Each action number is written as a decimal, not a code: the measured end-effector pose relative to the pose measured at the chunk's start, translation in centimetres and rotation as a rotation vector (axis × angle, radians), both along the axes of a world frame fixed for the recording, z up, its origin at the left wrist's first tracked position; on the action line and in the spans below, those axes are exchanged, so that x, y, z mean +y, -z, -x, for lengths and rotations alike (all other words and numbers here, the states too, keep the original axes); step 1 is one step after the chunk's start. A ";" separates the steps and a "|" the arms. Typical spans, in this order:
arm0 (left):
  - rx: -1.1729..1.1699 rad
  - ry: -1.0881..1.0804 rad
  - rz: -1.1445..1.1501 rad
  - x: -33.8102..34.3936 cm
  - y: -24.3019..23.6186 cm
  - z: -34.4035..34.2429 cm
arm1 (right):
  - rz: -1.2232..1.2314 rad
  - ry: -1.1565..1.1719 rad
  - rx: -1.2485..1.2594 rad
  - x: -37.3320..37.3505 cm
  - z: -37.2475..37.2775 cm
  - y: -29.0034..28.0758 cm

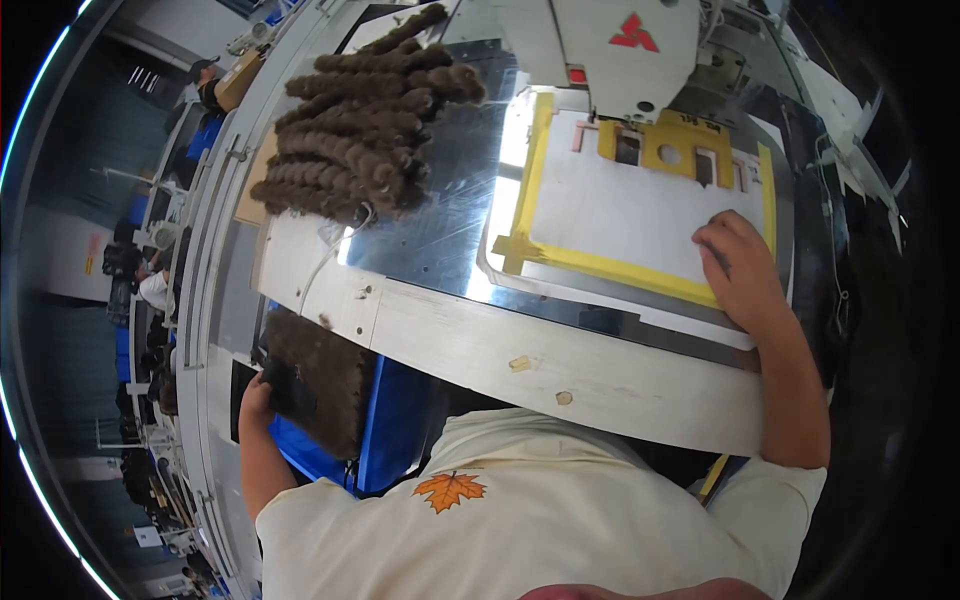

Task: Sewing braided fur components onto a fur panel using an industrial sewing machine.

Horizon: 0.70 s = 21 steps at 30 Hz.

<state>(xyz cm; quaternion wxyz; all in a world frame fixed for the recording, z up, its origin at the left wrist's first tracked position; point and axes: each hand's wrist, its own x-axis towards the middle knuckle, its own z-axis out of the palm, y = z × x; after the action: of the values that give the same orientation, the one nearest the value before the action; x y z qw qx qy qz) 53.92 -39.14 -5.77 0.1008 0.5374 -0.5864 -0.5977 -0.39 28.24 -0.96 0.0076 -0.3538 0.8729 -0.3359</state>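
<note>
Low on the left, my left hand [257, 395] closes on the edge of a brown furry fabric piece [325, 375], beside a black patch on it. The piece lies over a blue bin [395, 425] below the table edge. My right hand [745, 270] rests at the right side of a white sheet [620, 220] framed with yellow tape. Its fingers are loosely bent, thumb apart, with nothing visible in them. Beyond that hand, a yellow template [670, 150] with cut-outs sits under the sewing machine head [610, 50].
A heap of brown furry strips [350, 135] covers the far left of the shiny metal plate [430, 240]. The pale table edge [450, 345] curves between my body and the plate. Other workstations and people [155, 285] are off to the left.
</note>
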 end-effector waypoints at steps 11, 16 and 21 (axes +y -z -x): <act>-0.255 0.251 0.753 8.8 -18.5 12.9 | -0.019 0.003 0.023 1.0 -0.1 -0.4; -0.524 0.427 1.097 20.3 -26.1 20.9 | -0.123 -0.107 0.011 -1.5 -2.2 -4.1; -0.621 0.457 1.287 17.8 -25.5 22.1 | -0.061 -0.150 -0.010 -1.5 -2.7 -4.2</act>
<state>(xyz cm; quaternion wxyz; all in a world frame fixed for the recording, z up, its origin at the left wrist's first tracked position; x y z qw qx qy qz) 31.83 -21.32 19.71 0.0982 0.3810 -0.9186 0.0365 2.31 26.71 3.23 0.0480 -0.4161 0.8537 -0.3094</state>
